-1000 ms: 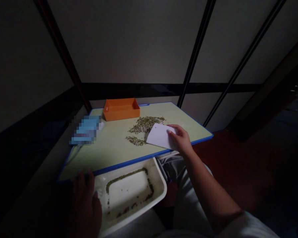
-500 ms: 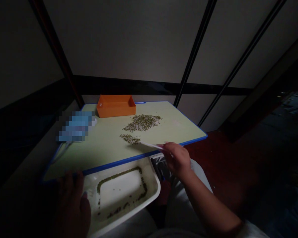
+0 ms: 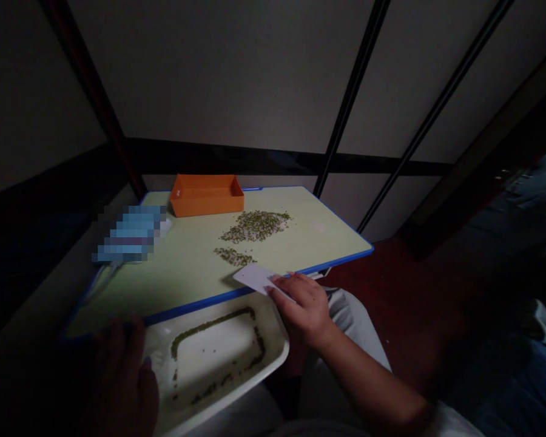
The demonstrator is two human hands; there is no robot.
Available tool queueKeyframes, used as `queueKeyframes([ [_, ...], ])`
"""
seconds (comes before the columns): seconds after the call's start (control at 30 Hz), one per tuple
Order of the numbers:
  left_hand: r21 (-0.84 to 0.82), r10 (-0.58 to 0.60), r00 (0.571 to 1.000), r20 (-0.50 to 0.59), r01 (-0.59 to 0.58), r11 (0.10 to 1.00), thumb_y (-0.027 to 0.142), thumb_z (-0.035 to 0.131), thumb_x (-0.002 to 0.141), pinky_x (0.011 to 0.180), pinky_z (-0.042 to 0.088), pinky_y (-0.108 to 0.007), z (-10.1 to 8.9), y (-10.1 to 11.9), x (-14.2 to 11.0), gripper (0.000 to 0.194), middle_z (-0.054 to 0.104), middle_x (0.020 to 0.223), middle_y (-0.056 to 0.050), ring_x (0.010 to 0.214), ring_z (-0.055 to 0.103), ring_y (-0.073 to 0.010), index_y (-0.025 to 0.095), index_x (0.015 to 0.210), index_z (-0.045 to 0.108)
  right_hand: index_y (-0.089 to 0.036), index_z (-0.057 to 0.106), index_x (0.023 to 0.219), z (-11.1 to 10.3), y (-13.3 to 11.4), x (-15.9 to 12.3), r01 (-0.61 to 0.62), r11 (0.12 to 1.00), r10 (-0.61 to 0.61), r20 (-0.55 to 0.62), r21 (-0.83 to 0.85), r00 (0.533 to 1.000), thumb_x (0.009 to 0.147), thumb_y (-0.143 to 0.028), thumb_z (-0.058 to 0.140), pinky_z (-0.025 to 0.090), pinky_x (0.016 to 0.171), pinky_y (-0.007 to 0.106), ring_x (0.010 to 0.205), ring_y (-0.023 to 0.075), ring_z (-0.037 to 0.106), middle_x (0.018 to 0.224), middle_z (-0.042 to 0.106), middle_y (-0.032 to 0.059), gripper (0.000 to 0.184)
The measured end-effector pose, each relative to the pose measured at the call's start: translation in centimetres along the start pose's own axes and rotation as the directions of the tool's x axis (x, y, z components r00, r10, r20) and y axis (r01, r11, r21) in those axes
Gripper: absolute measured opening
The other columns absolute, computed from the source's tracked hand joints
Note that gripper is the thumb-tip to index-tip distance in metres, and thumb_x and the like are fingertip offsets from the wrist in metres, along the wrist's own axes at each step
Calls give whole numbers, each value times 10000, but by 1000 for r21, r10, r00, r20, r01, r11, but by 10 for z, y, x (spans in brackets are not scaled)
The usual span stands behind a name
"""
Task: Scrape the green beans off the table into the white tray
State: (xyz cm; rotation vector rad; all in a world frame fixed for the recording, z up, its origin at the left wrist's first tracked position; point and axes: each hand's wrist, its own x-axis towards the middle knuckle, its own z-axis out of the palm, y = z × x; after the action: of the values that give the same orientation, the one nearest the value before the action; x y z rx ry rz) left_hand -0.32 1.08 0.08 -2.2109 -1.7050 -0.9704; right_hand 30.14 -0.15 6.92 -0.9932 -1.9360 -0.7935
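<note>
My right hand [image 3: 306,306] is closed on a flat white card [image 3: 257,278], tilted over the table's near edge. Just beyond the card lies a small patch of green grains [image 3: 234,256], and a larger heap of green grains [image 3: 257,226] spreads behind it. Below the edge, over my lap, is a white tray [image 3: 277,343] with more grains lining the edges of its floor. In deep shadow at the tray's left side, my left hand [image 3: 127,376] has its fingers stretched toward the table edge. Its contact with the tray is hard to make out.
An orange open box [image 3: 208,203] stands at the back of the pale table [image 3: 182,255], which has a blue rim. A pixelated blue item [image 3: 131,233] is at the table's left. Wall panels rise behind, and a red floor [image 3: 391,291] shows on the right.
My right hand has moved left and nearer to me, turning the card from edge-on to showing its flat face. The view has shifted slightly; my left hand stays beside the tray.
</note>
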Motion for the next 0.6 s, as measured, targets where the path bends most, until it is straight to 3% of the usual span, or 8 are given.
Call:
queueKeyframes([
  [0.6, -4, 1, 1000, 23, -1, 1000, 220, 378, 851, 1180, 231, -600, -6, 5, 3, 725, 97, 1611, -91, 1466, 103, -323, 331, 1468, 14, -237, 646, 1028, -2, -4, -7, -29, 1000, 29, -51, -6, 998, 879, -133, 576, 543, 871, 365, 919, 167, 697, 935, 747, 63, 195],
])
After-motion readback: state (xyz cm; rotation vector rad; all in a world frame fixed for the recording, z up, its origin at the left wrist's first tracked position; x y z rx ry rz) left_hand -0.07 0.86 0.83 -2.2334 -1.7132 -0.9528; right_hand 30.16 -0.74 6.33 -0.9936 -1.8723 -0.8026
